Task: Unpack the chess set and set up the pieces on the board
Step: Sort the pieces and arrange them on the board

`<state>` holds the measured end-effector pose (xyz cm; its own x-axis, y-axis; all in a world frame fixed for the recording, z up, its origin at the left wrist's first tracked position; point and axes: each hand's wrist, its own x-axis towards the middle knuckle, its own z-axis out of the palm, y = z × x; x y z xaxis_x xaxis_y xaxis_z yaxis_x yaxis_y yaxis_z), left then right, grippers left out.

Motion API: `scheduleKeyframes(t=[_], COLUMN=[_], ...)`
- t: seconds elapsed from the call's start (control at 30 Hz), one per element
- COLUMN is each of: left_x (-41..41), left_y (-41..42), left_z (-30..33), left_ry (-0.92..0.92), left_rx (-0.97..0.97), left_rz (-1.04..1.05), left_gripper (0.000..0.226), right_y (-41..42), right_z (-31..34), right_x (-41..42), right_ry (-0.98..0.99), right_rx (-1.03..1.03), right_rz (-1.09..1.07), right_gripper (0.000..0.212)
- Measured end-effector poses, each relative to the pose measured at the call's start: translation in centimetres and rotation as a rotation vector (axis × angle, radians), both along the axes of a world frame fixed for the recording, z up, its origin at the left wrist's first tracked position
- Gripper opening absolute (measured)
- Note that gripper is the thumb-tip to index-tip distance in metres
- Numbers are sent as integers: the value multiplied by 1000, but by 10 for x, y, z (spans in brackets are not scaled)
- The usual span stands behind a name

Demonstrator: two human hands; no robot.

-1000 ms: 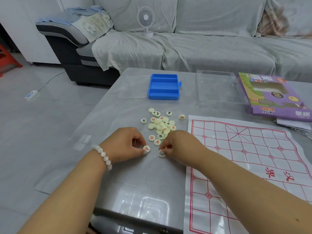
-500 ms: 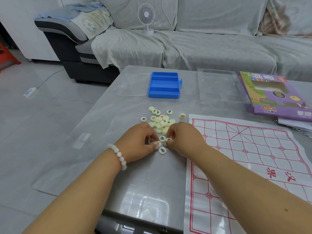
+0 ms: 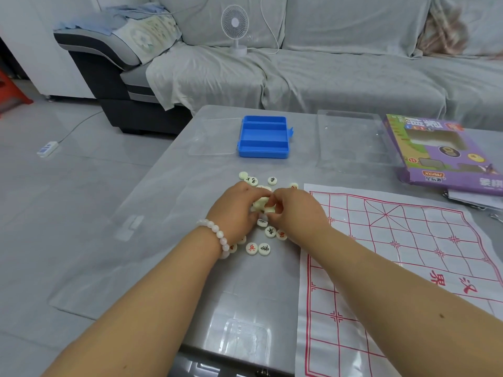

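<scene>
A heap of cream round chess pieces (image 3: 261, 205) with red and black characters lies on the grey table, left of the white paper board (image 3: 408, 257) with red lines. My left hand (image 3: 231, 210), with a bead bracelet at the wrist, and my right hand (image 3: 295, 210) meet over the heap, fingers curled on pieces there. Several pieces lie face up nearer me, among them a red-marked piece (image 3: 251, 248) and a black-marked piece (image 3: 264, 249). More pieces (image 3: 253, 180) lie on the far side of the heap. The board carries no pieces.
An open blue plastic case (image 3: 263, 137) with a clear lid (image 3: 212, 137) stands at the table's far side. A clear plastic tray (image 3: 351, 142) and the purple game box (image 3: 446, 156) lie at the back right. A sofa with a small white fan (image 3: 235, 28) is behind.
Both hands have moved away from me into the heap. The pieces they held earlier now lie face up on the table near my wrists.
</scene>
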<state>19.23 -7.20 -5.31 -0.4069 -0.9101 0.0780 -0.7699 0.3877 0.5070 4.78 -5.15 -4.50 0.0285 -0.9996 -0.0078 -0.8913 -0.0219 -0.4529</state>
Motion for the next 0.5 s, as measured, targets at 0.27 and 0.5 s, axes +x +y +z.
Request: scheduleKeyframes(t=[0.27, 0.5], left_x=[5, 41], left_y=[3, 10], left_z=[-6, -7], left_ry=[101, 123], left_rx=[-112, -16], left_rz=[65, 126], left_gripper=[29, 28], right_y=[1, 2], right_z=[3, 5], right_x=[-14, -17], right_ry=[-94, -37], right_rx=[39, 151], right_rz=[-55, -48], right_gripper=[19, 30])
